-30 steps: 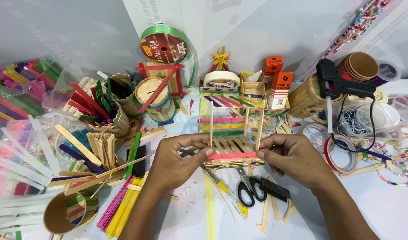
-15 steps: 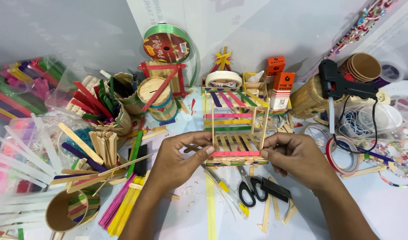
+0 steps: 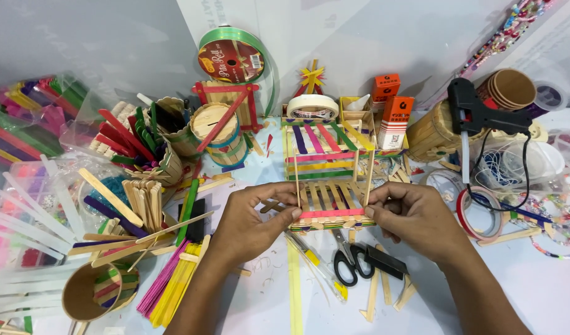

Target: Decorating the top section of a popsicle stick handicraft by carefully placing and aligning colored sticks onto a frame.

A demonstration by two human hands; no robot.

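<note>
Together we hold a small craft-stick model (image 3: 330, 186) at the middle of the white table (image 3: 533, 291), pinching the ends of the pink stick (image 3: 332, 213) that runs across its near edge. Our left hand (image 3: 251, 224) is closed narrow, thumb tip pressed on the pink stick's left end and fingers curled over the model's left upright. Our right hand (image 3: 412, 217) does the same at the right end, thumb and forefinger closed on the stick beside the right upright. The model has a floor of plain wooden slats, thin posts at its corners and a slanted top of purple, pink, green and yellow sticks; its base rests on the table.

Just below the model lie black-handled scissors (image 3: 349, 262), touching a black clip (image 3: 385, 263). A long yellow stick (image 3: 294, 288) lies toward us beside them. To our left sit a heap of loose coloured craft sticks (image 3: 171, 282), a bundle of plain sticks (image 3: 146, 203) standing upright, and a paper cup (image 3: 89, 299) with striped sticks in it. Behind the model we see a roll of masking tape (image 3: 312, 105), two orange boxes (image 3: 391, 115) and a spool of green ribbon (image 3: 232, 57) leaning on the wall. At the far right a black glue gun (image 3: 474, 115) rests above a stack of paper cups (image 3: 507, 92), well apart from our hands, with a ring of red tape (image 3: 477, 214) near our right wrist.
</note>
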